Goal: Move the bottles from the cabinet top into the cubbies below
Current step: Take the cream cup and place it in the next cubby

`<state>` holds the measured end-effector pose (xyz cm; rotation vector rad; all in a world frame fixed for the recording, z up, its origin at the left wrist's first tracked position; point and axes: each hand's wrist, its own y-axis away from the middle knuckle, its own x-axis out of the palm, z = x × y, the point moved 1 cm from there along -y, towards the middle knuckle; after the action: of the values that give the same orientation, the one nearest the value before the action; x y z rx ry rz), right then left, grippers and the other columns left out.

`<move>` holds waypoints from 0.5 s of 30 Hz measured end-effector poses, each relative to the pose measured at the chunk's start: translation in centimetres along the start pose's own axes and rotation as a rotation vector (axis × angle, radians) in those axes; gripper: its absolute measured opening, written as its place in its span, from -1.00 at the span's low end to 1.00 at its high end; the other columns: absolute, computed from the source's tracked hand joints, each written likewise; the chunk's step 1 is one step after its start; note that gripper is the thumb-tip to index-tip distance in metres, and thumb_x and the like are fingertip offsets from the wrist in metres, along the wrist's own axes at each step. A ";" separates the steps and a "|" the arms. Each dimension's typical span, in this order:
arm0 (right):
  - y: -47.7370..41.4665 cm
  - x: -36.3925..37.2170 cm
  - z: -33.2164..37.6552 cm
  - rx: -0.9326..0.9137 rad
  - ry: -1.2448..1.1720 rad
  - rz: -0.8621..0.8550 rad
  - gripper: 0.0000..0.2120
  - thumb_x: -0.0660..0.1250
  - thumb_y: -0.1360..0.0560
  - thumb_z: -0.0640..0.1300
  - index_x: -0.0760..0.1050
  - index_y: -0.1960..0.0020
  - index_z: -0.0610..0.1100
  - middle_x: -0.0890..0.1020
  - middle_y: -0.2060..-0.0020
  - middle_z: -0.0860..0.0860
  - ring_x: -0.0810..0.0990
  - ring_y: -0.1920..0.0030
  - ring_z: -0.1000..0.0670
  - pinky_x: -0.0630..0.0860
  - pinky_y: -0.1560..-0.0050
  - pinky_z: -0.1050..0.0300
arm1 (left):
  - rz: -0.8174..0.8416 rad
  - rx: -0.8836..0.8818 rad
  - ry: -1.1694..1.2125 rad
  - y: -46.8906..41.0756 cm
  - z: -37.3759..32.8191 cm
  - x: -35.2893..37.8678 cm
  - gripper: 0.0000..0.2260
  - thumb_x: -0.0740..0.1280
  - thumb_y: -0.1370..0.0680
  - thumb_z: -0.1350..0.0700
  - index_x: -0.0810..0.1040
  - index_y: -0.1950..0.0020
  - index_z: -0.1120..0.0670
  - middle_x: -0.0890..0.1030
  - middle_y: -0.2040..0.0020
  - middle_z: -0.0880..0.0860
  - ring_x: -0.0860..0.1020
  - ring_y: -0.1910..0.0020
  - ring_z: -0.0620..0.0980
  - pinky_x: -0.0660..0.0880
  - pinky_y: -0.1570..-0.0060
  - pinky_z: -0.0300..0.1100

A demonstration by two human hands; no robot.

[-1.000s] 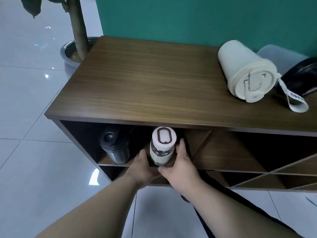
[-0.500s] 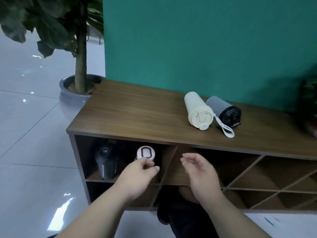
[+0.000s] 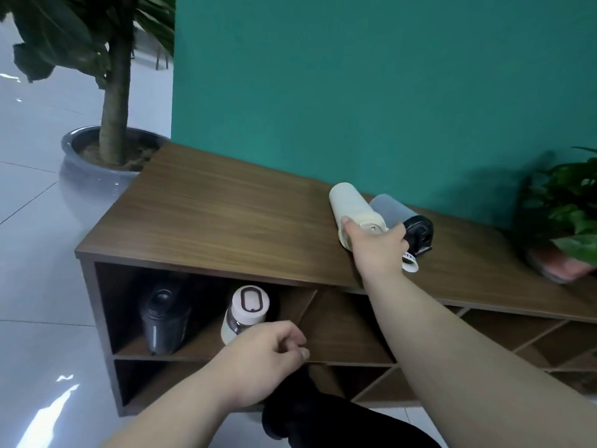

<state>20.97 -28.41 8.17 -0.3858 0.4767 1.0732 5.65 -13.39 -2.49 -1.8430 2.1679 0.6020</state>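
Note:
A cream bottle (image 3: 350, 206) lies on its side on the wooden cabinet top (image 3: 226, 218), with a grey bottle with a black lid (image 3: 403, 218) beside it on the right. My right hand (image 3: 376, 247) wraps over the cream bottle's lid end. In the upper left cubby (image 3: 200, 345) stand a black bottle (image 3: 163, 318) and a clear bottle with a white cap (image 3: 244, 313). My left hand (image 3: 261, 357) hovers in front of that cubby, fingers loosely curled, holding nothing.
A large potted tree (image 3: 109, 140) stands on the tiled floor left of the cabinet. A small leafy plant in a pink pot (image 3: 562, 240) sits at the cabinet top's right end. Diagonal cubbies (image 3: 504, 341) fill the right side. A green wall rises behind.
Both hands let go of the white-capped bottle, which stays in the cubby. My right hand rose to the cabinet top and closed over the cream bottle. The view pulled back.

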 end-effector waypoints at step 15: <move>2.1 -3.5 -2.9 -0.086 -0.192 0.101 -0.29 0.47 -0.43 -0.06 0.22 -0.48 0.05 0.49 -0.20 0.04 0.54 0.00 0.03 0.43 0.13 0.12 | -0.025 -0.030 0.087 -1.8 1.2 -0.5 -0.94 0.41 -0.59 -0.04 0.64 -0.04 -0.15 0.70 -0.02 -0.15 0.65 -0.01 -0.15 0.51 -0.07 -0.30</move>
<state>17.20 -31.62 7.49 -0.3333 0.2826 1.2185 7.35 -12.63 -3.67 -1.9434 2.1985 0.5626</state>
